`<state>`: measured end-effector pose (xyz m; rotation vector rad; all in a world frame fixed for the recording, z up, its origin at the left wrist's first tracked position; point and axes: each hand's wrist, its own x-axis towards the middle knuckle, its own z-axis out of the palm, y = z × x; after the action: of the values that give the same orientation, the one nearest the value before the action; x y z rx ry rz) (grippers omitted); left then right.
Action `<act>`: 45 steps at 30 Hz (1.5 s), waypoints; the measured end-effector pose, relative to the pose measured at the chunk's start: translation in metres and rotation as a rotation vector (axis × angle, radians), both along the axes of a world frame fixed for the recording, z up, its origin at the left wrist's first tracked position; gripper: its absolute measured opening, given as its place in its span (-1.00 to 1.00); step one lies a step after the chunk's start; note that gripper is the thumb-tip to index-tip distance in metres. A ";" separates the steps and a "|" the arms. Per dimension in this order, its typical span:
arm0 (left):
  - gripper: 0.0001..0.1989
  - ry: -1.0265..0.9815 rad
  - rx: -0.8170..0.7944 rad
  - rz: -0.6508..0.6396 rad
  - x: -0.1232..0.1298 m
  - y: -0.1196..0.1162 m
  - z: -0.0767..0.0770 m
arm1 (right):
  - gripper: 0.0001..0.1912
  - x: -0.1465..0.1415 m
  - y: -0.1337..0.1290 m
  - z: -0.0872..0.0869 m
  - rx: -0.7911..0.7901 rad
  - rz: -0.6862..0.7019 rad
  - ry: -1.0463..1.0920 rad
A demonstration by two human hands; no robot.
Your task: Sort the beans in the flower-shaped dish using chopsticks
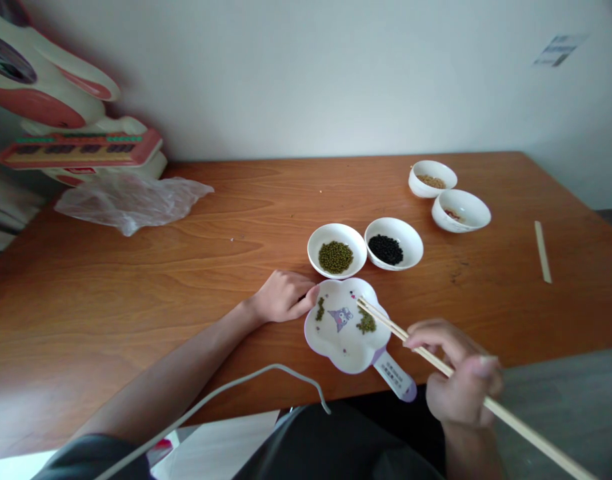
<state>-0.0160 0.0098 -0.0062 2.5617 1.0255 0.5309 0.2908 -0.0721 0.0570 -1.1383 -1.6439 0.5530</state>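
My right hand (459, 377) is closed around a pair of wooden chopsticks (411, 339). Their tips are over a flower-shaped white dish (346, 353) with a purple rim and a short labelled handle. Green mung beans (367, 321) lie in a patch on the dish's right side, with a smaller group (320, 309) on its left. I cannot tell whether a bean is between the tips. My left hand (286, 297) rests on the table with curled fingers, its thumb on the dish's left rim. Just behind stand a bowl of mung beans (335, 257) and a bowl of black beans (386, 249).
Two more white bowls stand farther back: one with pale grains (431, 181), one with a few reddish bits (454, 214). A flat pale strip (543, 253) lies at right. A plastic bag (136, 200) and a toy keyboard (81, 152) are at left. A white cable (236, 381) crosses in front.
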 end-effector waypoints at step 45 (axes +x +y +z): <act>-0.54 0.013 -0.004 0.005 -0.001 0.000 0.001 | -0.35 0.003 0.005 -0.005 -0.209 0.060 -0.168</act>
<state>-0.0167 0.0097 -0.0054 2.5633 1.0362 0.5132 0.2943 -0.0668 0.0517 -1.3203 -1.8005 0.6968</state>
